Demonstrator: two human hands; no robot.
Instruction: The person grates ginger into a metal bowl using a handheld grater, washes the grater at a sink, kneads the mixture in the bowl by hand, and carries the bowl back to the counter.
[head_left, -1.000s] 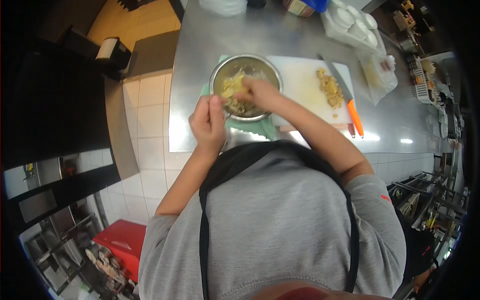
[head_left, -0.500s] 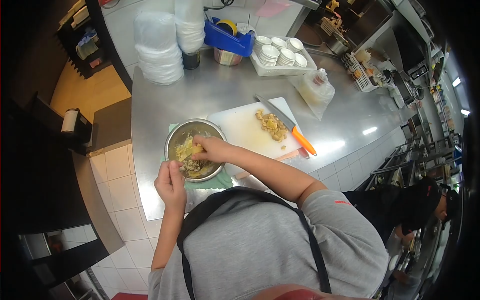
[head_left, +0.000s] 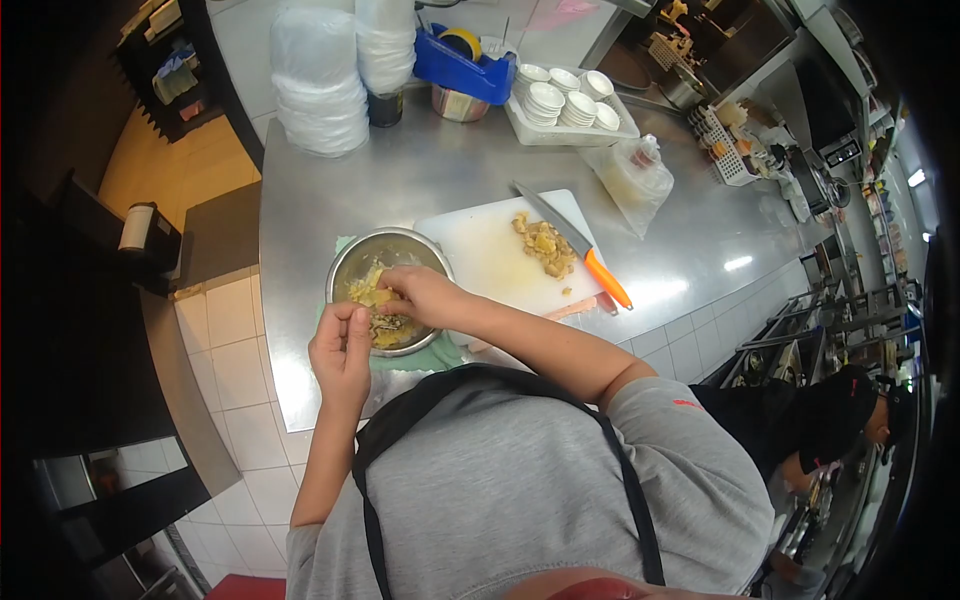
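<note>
A steel mixing bowl point(head_left: 402, 244) holds a mash of yellow and pale food pieces point(head_left: 390, 332). My right hand point(head_left: 428, 298) reaches over the bowl from the right, its fingers bent in a pinch around a yellowish food piece point(head_left: 374, 297). At the bowl's near left rim is my left hand point(head_left: 340, 350), thumb against the fingers; whatever lies between them is too small to make out. Beside the bowl, chopped yellow-brown pieces point(head_left: 545, 250) lie on a white cutting board point(head_left: 470, 245). A knife point(head_left: 603, 281) with an orange handle rests along the board's right side.
Under the bowl a green cloth point(head_left: 440, 356) shows. Behind stand stacked plastic containers point(head_left: 318, 90), a blue tape dispenser point(head_left: 465, 72) and a tray point(head_left: 570, 133) of small white cups. A tied plastic bag point(head_left: 640, 185) sits right of the board. A person in black point(head_left: 800, 420) works at the right.
My right hand has shifted slightly left and up, closer to my left hand. Both hands remain over the bowl, and the view has tilted a little.
</note>
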